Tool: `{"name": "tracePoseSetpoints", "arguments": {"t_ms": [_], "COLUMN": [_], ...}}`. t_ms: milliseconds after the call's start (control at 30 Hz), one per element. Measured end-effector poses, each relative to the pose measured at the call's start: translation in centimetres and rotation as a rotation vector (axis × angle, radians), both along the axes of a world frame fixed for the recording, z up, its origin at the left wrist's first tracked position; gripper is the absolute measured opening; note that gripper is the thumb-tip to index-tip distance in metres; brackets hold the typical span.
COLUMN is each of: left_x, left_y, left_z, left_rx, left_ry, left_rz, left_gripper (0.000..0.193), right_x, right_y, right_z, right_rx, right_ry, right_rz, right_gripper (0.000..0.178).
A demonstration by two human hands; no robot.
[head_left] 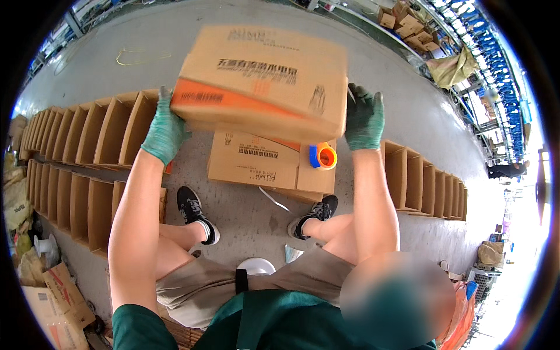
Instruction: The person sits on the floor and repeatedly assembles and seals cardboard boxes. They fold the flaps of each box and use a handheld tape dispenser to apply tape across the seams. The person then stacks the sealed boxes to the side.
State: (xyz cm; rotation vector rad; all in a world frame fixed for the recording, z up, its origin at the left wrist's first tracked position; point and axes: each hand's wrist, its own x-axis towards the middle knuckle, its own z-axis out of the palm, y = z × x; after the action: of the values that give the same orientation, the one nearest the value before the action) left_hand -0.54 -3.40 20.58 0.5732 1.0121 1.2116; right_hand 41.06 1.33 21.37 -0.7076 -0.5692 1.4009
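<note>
Currently, the left hand and right hand clasp the box by its sides, raised above the lower box bearing the tape; lifting appears complete, setting-down not yet done.

Between the left hand and the right hand — both in cloth gloves — the carton looks like smooth, matt cardboard. Below and left of the right hand, the ring looks like glossy plastic; left of the left hand, the open boxes are matt cardboard, and the floor under both has a dull sheen.
</note>
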Motion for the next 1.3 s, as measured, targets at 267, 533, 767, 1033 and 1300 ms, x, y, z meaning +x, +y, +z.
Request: {"name": "tracePoseSetpoints", "arguments": {"t_ms": [267,533,767,1033,1300], "left_x": [2.1,11.7,10.3,8.6,7.8], "left_y": [-0.1,0.0,0.5,0.1,0.9], "left_z": [3.6,7.2,4.4,3.1,1.4], "left_rx": [0.521,0.744,0.504,0.348,0.27], "left_ry": [-0.017,0.149,0.321,0.495,0.629], "left_rz": [0.01,-0.045,-0.212,-0.21,-0.234], "left_gripper": [0.074,0.068,0.056,0.048,0.047], "right_x": [5.4,17.7,24.1,21.8,20.3], "right_y": [-4.6,-13.2,-20.6,-18.5,-17.4], "right_z": [9.4,5.8,-8.4,-18.3,-18.8], "right_rx": [-0.263,-0.416,-0.645,-1.006,-0.523], "right_ry": [-0.21,-0.496,-0.178,-0.324,-1.886], "right_rz": [0.493,0.044,-0.421,-0.526,-0.523], "right_gripper": [0.077,0.034,0.028,0.041,0.074]}}
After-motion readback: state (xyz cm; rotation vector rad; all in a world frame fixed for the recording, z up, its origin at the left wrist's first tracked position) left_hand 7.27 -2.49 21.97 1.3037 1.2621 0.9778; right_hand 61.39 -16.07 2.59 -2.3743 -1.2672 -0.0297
